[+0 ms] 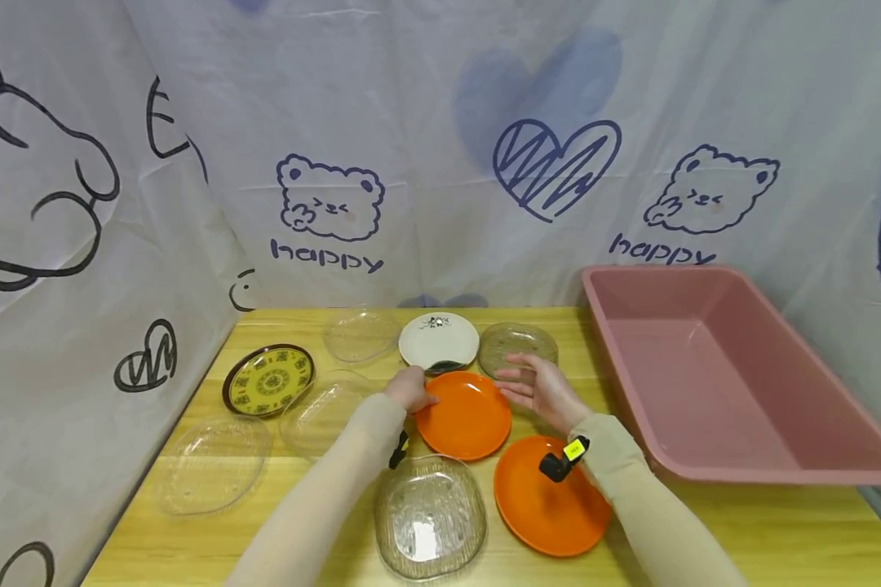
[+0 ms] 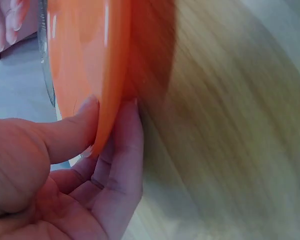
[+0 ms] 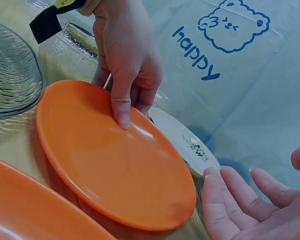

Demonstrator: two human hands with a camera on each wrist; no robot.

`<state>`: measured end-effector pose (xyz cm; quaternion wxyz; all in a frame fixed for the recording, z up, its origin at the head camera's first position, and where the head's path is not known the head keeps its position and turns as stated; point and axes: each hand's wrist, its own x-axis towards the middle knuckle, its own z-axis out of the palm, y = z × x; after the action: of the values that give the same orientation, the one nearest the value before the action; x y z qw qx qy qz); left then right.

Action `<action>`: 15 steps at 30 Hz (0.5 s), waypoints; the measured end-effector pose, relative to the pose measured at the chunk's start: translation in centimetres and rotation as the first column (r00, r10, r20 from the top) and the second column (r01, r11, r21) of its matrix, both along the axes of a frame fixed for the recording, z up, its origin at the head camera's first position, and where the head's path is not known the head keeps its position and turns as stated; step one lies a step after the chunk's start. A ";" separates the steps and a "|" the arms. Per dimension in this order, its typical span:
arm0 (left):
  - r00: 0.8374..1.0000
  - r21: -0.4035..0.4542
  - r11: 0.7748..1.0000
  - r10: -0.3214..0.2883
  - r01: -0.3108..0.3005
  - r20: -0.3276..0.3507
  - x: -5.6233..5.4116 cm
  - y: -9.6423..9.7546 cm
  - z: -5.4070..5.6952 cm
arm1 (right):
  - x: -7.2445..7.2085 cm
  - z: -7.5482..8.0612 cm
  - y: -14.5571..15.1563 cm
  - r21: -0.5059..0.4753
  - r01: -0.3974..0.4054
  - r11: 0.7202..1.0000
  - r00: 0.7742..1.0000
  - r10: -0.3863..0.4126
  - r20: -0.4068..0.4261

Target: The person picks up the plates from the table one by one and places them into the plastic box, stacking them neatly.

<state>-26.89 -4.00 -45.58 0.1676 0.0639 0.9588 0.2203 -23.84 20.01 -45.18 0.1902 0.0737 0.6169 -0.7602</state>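
1. Far left: clear plastic plate (image 1: pixel 213 466), then dark-rimmed yellow patterned plate (image 1: pixel 270 380) behind it, another clear plate (image 1: pixel 325 412) just right. All well left of the held piece.
2. Left hand (image 1: pixel 409 389): clamped on the upper-left rim of the round orange plate (image 1: pixel 464 420), thumb on top, fingers under. Nearer hand, the only one clearly in contact.
3. Ribbed clear glass plate (image 1: pixel 431 522): on the table, person's side of the held plate. White plate (image 1: pixel 438 338) with a dark motif sits behind, wallward.
4. Held orange plate: between the hands, rightward and slightly toward the person from the left one. Round, so no long axis. Gripped rim is up off the wood, shadow under it; can't tell if the opposite rim touches down.
5. Smoky glass plate (image 1: pixel 515 344): behind the right fingertips.
6. Right hand (image 1: pixel 546 391): holding nothing, fingers spread, pointing left at the held plate's right rim, just beside it; hands apart.
7. Second orange plate (image 1: pixel 551 514): on the table below the right wrist.
8. Pink tub (image 1: pixel 697 383): far right, beyond the right hand, long side running away from the person.
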 end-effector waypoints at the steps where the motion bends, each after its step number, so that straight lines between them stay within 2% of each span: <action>1: 1.000 0.018 1.000 0.002 -0.002 0.007 0.0 0.0 0.0 | 0.0 0.0 0.0 -0.001 0.001 1.000 1.000 -0.001 0.000; 8: 0.998 0.169 0.985 0.020 -0.031 0.062 0.6 -0.4 -0.3 | 0.3 -0.1 0.1 -0.023 0.033 0.999 0.999 -0.033 0.017; 10: 0.997 0.223 0.974 0.028 -0.043 0.068 0.7 -0.5 -0.5 | 0.4 -0.1 0.1 -0.038 0.074 0.997 0.997 -0.073 0.019; 15: 0.998 0.349 0.935 0.044 -0.053 0.035 0.7 -0.3 -0.3 | 0.4 0.3 0.0 -0.062 0.160 0.985 0.987 -0.161 -0.012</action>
<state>-26.15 -4.26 -45.85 0.1609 0.0662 0.9032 0.3923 -23.49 20.04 -44.87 0.1253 0.1108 0.5870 -0.7921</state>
